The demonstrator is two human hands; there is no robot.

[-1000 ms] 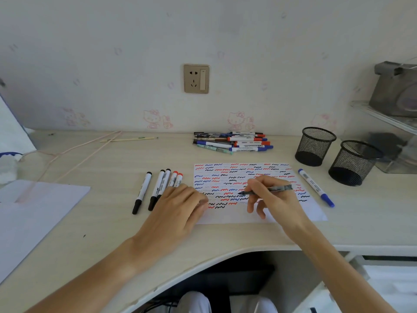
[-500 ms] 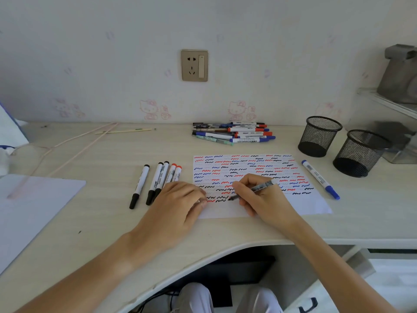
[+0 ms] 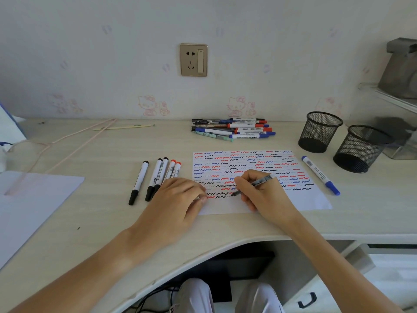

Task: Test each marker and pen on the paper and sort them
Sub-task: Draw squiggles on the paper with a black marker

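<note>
My right hand (image 3: 262,195) is gripping a dark pen (image 3: 252,185) between thumb and fingers, closed around the barrel, and its tip is touching the paper (image 3: 316,199) in the lower rows of squiggles. My left hand (image 3: 178,202) is lying flat, fingers loosely together and holding nothing, and it is pressing down the paper's lower left edge. The paper is lying on the table (image 3: 90,233) in front of me, and red, blue and black wavy test marks are covering most of it; the near strip is staying blank. Just left of my left hand, five markers (image 3: 158,177) are lying side by side, three with black caps and two with red, and the hand is overlapping their near ends. One blue marker (image 3: 320,175) is lying alone just off the paper's right edge. Beyond the paper, near the wall, a pile of pens and markers (image 3: 234,129) is sitting. At far right, two black mesh cups (image 3: 338,138) are standing upright beside each other. A white sheet (image 3: 29,199) is lying at the table's left.
</note>
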